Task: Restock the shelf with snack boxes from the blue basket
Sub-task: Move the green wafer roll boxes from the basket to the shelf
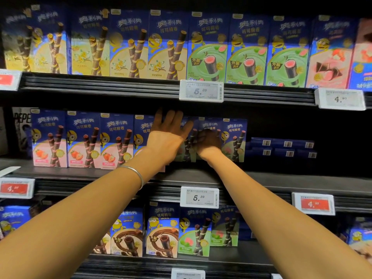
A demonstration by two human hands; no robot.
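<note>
Both my arms reach into the middle shelf (281,179). My left hand (168,130), with a silver bangle on its wrist, lies flat with fingers spread against the fronts of upright blue snack boxes. My right hand (207,141) is in shadow just to the right, its fingers curled round a green-fronted snack box (210,124) that stands in the row. Another green box (234,137) stands right beside it. Pink strawberry boxes (84,139) fill the row to the left. The blue basket is out of view.
Dark boxes lie flat at the back right of the middle shelf (281,148), with a gap in front of them. The upper shelf holds a full row of boxes (207,51). The lower shelf has chocolate and green boxes (163,232). Price tags (199,197) hang on the shelf edges.
</note>
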